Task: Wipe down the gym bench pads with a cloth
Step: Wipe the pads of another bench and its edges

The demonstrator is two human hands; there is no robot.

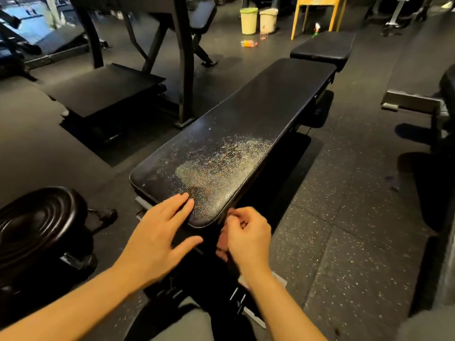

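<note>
Resting flat on the near end of the long bench pad (258, 114): left hand (157, 232), fingers (179, 203) straight and slightly spread, tips touching the pad top, thumb out below the pad edge. It holds nothing.

Right hand (246, 232) sits just below the pad's near right corner, fingers curled and pinching a reddish cloth (222, 244). The cloth is blurred and mostly hidden behind the hand. It hangs below pad level; can't tell if it touches the pad edge.

Pad surface: the near half carries a patch of fine droplets (221, 163), densest toward the right edge. The far half looks dark and even. The short seat pad (322, 49) sits at the far end, in line with the long one, with a narrow gap between.

Containers, all far back on the floor by a yellow chair (317, 11):
- green-rimmed bin (248, 20) and cream bin (268, 19) side by side, upright. Insides not visible from this angle, contents unknown.
- small bottle (263, 34) upright in front of the cream bin, pinkish; fill level can't tell.
- orange bottle (248, 43) lying on its side, apart from the bins, orange content showing through.
- spray bottle (316, 29) upright by the chair leg, just behind the seat pad, green lower body.

Stack of black weight plates (37, 225) on the floor, left of the pad's near end.
</note>
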